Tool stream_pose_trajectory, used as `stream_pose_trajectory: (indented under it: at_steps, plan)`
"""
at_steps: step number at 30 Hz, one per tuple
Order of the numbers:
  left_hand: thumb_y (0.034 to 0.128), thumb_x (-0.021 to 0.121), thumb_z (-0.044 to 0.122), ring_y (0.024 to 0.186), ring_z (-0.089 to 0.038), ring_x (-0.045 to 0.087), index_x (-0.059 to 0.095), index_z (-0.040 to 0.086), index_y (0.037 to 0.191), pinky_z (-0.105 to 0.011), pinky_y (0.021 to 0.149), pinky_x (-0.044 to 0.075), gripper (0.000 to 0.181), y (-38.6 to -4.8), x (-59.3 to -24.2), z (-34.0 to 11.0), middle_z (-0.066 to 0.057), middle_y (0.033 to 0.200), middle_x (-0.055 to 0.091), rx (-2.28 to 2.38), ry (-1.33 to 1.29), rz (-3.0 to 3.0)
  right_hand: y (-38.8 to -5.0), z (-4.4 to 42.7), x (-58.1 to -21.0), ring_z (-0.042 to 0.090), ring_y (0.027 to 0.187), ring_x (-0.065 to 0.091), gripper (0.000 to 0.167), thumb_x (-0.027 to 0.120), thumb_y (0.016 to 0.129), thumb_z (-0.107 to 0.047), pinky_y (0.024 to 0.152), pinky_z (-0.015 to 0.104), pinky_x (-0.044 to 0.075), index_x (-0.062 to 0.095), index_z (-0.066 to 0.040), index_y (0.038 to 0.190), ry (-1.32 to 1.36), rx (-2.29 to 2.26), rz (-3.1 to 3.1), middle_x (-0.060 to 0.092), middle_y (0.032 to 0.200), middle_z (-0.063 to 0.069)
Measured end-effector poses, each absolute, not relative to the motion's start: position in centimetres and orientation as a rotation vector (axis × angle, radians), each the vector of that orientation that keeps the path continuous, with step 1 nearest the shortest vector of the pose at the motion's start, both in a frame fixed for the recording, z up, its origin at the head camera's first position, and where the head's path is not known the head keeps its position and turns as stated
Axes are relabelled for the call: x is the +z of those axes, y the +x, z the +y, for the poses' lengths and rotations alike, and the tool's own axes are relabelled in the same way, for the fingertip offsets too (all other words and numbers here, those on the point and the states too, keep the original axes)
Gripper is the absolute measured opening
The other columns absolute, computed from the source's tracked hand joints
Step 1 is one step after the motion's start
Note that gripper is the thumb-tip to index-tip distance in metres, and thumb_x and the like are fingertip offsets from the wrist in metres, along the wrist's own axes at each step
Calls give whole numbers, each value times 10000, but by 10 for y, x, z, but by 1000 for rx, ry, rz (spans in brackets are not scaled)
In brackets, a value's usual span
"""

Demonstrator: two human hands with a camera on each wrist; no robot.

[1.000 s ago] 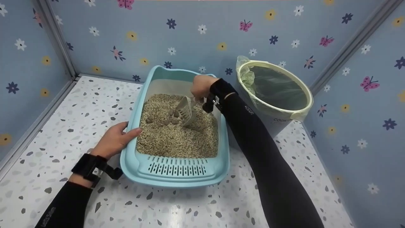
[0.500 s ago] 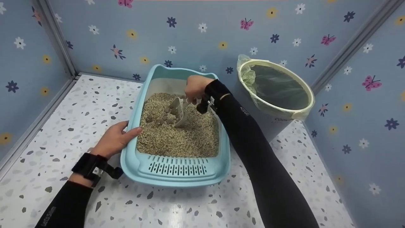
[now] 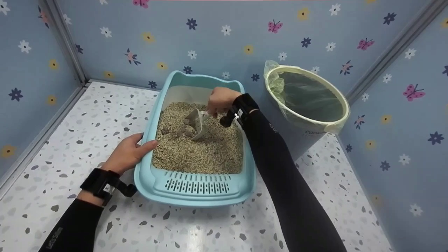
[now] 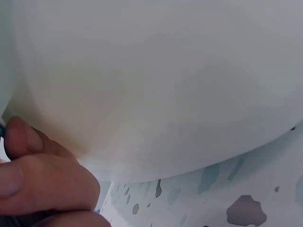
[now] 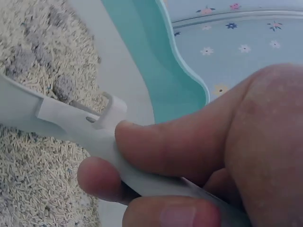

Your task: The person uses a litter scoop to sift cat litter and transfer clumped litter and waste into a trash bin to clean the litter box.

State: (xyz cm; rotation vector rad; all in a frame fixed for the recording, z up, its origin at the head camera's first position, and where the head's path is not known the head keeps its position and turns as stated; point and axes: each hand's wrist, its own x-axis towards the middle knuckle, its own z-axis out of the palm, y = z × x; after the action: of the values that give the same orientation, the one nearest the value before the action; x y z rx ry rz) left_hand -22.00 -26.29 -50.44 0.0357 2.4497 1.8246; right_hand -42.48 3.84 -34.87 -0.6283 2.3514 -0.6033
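A light-blue litter box [image 3: 196, 199] holds tan pellet litter [image 3: 196, 157]. At its left side my left hand [image 3: 127, 154] grips the rim, thumb over the top; in the left wrist view its curled fingers [image 4: 52, 184] show beside the box's pale outer wall [image 4: 156, 94]. Inside the box, my right hand [image 3: 222, 99] holds a pale slotted litter scoop [image 3: 198, 126] by the handle, thumb along the top in the right wrist view. The scoop stands tilted, its lower edge in the litter and its mouth facing left. Several darker clumps [image 3: 180, 132] lie at and beside its mouth.
Right of the litter box stands a grey bin [image 3: 297, 140] with a cream rim and a greenish plastic liner [image 3: 311, 98]. Flower-patterned panels [image 3: 210, 38] enclose the back and both sides. The white speckled surface [image 3: 196, 231] runs beneath everything.
My right hand has moved the scoop left through the litter, up against the clumps, and turned it slightly. The left hand stays on the rim.
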Motion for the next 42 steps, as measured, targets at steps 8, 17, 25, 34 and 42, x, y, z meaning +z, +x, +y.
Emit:
stream_pose_trajectory:
  at_steps: [8,17,25,34,42]
  plan:
    - [1111,697,453,785,-273,801,476,-111,1575,-395,711,685,763,-216,-505,-265,-273,1092,768,1808,14,2461,-413,31,-358,113,582,416,172,753,1059,-149,577,260,374,830,4,1053,-692,-440,2379,712,797,67]
    - [1108,701,463,777,-296,803,481,-114,1560,-418,701,687,765,-216,-504,-263,-265,1050,775,1817,10,2444,-375,-5,-382,232,915,689,402,695,1104,-468,933,449,586,577,-186,843,-955,611,2712,676,893,20]
    - [1114,695,444,775,-254,795,461,-118,1585,-386,691,680,770,-216,-504,-263,-254,1060,778,1800,22,2462,-402,16,-410,176,670,410,500,654,1131,-466,700,343,330,459,-189,763,-900,198,2664,403,723,-16]
    - [1115,694,423,764,-241,793,456,-119,1596,-369,685,675,763,-217,-505,-262,-253,1053,784,1812,36,2460,-416,27,-434,118,603,320,517,703,1121,-377,620,279,258,462,-189,704,-1016,-171,2559,357,659,-52]
    - [1100,702,479,803,-285,797,470,-129,1575,-390,717,680,806,-219,-504,-263,-253,1060,774,1791,51,2472,-417,26,-438,123,588,343,522,735,1095,-439,608,278,276,505,-208,687,-966,-248,2556,373,635,-72]
